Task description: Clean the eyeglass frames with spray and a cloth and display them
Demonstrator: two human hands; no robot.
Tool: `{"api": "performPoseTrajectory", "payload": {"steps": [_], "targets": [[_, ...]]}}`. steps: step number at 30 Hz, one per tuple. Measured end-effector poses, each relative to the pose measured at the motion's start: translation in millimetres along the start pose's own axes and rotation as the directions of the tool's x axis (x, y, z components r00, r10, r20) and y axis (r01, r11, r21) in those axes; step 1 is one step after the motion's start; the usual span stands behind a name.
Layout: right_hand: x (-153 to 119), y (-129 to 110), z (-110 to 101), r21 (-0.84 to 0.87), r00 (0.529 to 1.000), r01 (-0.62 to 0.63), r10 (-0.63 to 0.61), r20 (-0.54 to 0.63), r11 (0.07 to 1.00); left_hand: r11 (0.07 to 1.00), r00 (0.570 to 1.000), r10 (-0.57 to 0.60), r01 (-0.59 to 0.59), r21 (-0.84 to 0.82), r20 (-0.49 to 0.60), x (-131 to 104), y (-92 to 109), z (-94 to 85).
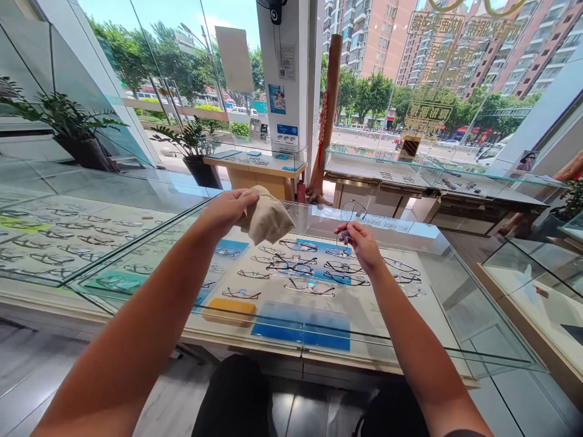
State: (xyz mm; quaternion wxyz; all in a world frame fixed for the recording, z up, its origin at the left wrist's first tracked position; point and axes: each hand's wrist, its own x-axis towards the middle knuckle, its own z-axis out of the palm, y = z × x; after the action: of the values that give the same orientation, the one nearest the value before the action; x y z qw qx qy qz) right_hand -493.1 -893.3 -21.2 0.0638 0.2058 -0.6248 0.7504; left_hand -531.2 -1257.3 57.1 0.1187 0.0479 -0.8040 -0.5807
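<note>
A beige cloth (269, 220) hangs bunched from my left hand (230, 209), its fingers closed on the cloth's upper edge. My right hand (362, 241) is closed on a pair of thin-rimmed eyeglasses (353, 203), held up above the counter with a round lens rim showing over the fingers. Both hands are over a glass display case (291, 331), apart from each other. Inside it, under the glass, several eyeglasses (291, 267) lie in rows on white and blue backing. An orange-yellow block (230, 311) rests near the case's front.
Another glass case (54, 243) with several eyeglasses adjoins on the left. Further display counters (255, 165) stand by the windows, beside a wooden post (331, 109). Potted plants (200, 170) are at the back left. A glass-topped case (537, 285) sits at the right.
</note>
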Motion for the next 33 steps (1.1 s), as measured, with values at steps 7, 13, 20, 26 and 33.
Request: {"api": "performPoseTrajectory", "payload": {"steps": [7, 13, 20, 26, 33], "targets": [[1, -3, 2, 0.005, 1.000, -0.006, 0.007, -0.019, 1.000, 0.950, 0.965, -0.050, 0.125, -0.286, 0.256, -15, 34, 93.8], [3, -3, -2, 0.010, 1.000, -0.029, 0.029, -0.009, 1.000, 0.907, 0.961, -0.046, 0.154, -0.392, 0.273, -21, 22, 153.8], [4, 2, -3, -0.015, 0.998, -0.068, 0.068, -0.011, 0.998, 0.824, 0.944, 0.141, 0.055, -0.564, 0.298, -40, -4, 190.4], [4, 7, 1, -0.030, 0.996, -0.091, 0.092, 0.020, 0.995, 0.826, 0.931, 0.240, -0.048, -0.561, 0.274, -49, -18, 200.2], [3, 11, 3, -0.058, 0.995, -0.097, 0.098, 0.022, 0.994, 0.850, 0.908, 0.302, -0.119, -0.514, 0.290, -52, -21, 198.0]]}}
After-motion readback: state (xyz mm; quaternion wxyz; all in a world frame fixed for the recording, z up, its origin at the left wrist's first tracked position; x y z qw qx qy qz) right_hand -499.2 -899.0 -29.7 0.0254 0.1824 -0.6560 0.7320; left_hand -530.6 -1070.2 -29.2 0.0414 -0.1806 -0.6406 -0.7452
